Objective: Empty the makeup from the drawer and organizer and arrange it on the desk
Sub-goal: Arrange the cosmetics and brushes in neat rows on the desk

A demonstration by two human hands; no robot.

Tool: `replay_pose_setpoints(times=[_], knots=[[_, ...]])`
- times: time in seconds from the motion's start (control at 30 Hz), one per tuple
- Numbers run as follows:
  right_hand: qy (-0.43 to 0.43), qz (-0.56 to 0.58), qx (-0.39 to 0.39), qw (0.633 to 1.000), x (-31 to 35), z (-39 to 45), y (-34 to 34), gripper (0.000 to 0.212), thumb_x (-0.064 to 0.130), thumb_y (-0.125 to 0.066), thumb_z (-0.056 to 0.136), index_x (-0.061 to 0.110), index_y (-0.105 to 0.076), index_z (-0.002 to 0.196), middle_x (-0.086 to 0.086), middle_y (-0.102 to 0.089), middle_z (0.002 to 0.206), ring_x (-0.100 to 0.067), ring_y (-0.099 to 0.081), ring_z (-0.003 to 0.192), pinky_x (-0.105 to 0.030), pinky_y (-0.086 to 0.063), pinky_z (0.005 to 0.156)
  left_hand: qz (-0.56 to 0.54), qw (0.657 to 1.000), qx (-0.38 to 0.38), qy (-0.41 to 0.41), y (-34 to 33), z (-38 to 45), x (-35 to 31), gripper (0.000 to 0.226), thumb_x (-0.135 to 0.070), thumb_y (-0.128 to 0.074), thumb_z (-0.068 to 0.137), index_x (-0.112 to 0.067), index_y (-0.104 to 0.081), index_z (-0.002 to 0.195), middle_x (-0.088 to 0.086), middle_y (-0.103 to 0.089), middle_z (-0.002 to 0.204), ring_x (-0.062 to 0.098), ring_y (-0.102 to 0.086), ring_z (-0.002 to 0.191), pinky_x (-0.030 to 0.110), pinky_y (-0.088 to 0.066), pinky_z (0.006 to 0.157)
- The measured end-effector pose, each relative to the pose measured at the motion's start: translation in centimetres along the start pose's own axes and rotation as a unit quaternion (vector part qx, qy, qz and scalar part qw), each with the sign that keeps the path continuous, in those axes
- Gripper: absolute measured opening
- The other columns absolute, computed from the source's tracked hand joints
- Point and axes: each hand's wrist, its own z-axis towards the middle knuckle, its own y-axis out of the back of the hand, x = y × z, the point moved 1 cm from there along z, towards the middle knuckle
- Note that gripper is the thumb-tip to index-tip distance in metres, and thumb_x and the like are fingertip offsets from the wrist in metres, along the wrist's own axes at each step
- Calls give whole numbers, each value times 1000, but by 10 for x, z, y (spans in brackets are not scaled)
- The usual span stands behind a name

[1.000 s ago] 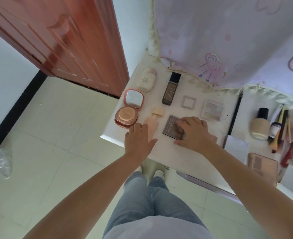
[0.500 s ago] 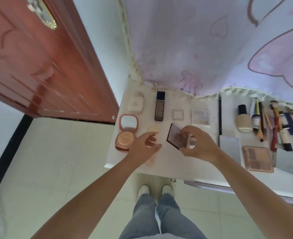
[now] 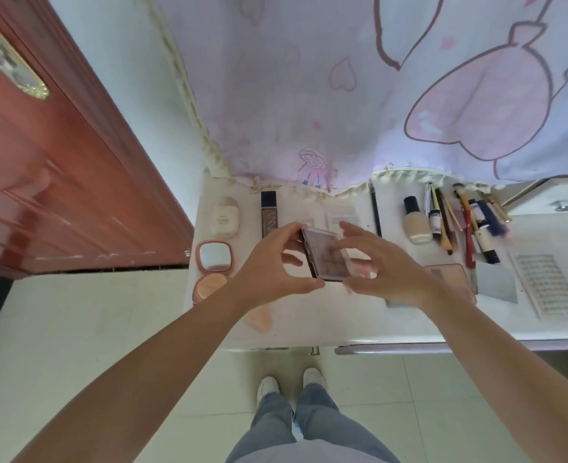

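Observation:
I hold a dark eyeshadow palette (image 3: 326, 259) tilted above the white desk (image 3: 342, 325). My left hand (image 3: 272, 269) grips its left edge, thumb below and fingers on top. The spread, fairly straight fingers of my right hand (image 3: 386, 272) touch its right side. Laid out on the desk are a cream bottle (image 3: 224, 217), a dark foundation tube (image 3: 269, 213), an open pink compact (image 3: 214, 259), a foundation bottle (image 3: 416, 222), a bunch of brushes and pencils (image 3: 469, 222) and a pink palette (image 3: 449, 275), partly hidden by my right wrist.
A red door (image 3: 58, 178) stands left of the desk. A printed cloth (image 3: 342, 95) hangs over the desk's back edge. A black pencil (image 3: 376, 212), a silver card (image 3: 496, 282) and a lash tray (image 3: 543, 285) lie at the right. A peach item (image 3: 259, 320) lies near the front edge.
The palette was lifted off the desk by my right hand and raised. My left hand came over and took its left edge, and my right hand's fingers loosened.

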Motion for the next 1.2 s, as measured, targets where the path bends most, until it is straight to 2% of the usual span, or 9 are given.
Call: replay_pose_setpoints(times=[0.1, 0.17, 0.27, 0.37, 0.5, 0.7, 0.97, 1.07, 1.2], knots=[[-82, 80, -3, 993, -3, 6, -3, 36, 1, -54, 85, 37, -56, 88, 20, -53, 113, -6, -55, 107, -26, -50, 87, 103, 994, -34, -23, -4, 6, -1, 78, -11, -82, 61, -15, -42, 128, -21, -43, 97, -11, -50, 84, 4, -43, 75], [-123, 101, -11, 987, -5, 12, -8, 24, 10, -54, 86, 33, -56, 85, 16, -59, 96, -9, -60, 94, -32, -53, 86, 148, 988, -29, -30, -7, 9, 0, 78, -16, -83, 60, -13, -42, 127, -15, -43, 97, -3, -48, 86, 6, -42, 74], [-180, 68, -13, 981, -9, 19, -12, 17, 28, -65, 79, 29, -56, 94, 8, -60, 98, -21, -63, 97, -48, -48, 94, 175, 984, -17, -22, -11, 11, 2, 78, -21, -83, 60, -13, -43, 127, -11, -42, 102, 3, -47, 93, 8, -41, 73], [-210, 32, -11, 977, -8, 24, -13, 35, 28, -71, 75, 21, -53, 105, 1, -60, 106, -23, -63, 97, -44, -51, 90, 173, 985, -11, -7, -12, 12, 4, 80, -19, -84, 60, -11, -43, 128, -10, -42, 103, 4, -48, 91, 7, -42, 74], [-235, -2, -2, 972, -7, 29, -19, 36, 22, -68, 76, 11, -54, 108, -7, -60, 111, -21, -61, 81, -28, -50, 69, 160, 987, 8, 12, -12, 11, 11, 82, -16, -85, 59, -11, -44, 129, -9, -43, 105, -4, -49, 84, -7, -37, 74], [-242, 31, 7, 970, -12, 31, -23, 38, 17, -68, 77, 5, -54, 110, -11, -56, 116, -24, -60, 100, -33, -54, 85, 146, 989, 9, 25, -9, 11, 17, 81, -13, -86, 56, -10, -47, 127, -8, -46, 102, 3, -51, 89, -5, -38, 76], [-252, 37, 30, 967, -19, 37, -27, 34, 11, -68, 74, 5, -54, 105, -13, -58, 109, -26, -63, 93, -34, -55, 85, 164, 986, 30, 18, -9, 12, 20, 79, -16, -85, 58, -10, -46, 127, -6, -46, 106, 3, -50, 91, -9, -35, 76], [-250, 117, 38, 960, -26, 35, -18, 14, 4, -60, 81, 4, -57, 94, -13, -61, 95, -20, -62, 80, -32, -55, 81, 130, 991, 23, 34, -5, 11, 26, 82, -9, -84, 59, -6, -42, 130, 1, -49, 114, 7, -53, 97, -5, -39, 78], [-239, 232, 69, 940, -37, 30, -6, 22, 4, -60, 81, -6, -60, 100, -17, -65, 89, -18, -66, 73, -25, -58, 70, 86, 994, 5, 67, -5, 4, 34, 81, -6, -82, 62, -8, -39, 132, -3, -47, 115, 2, -51, 95, -8, -39, 71]])
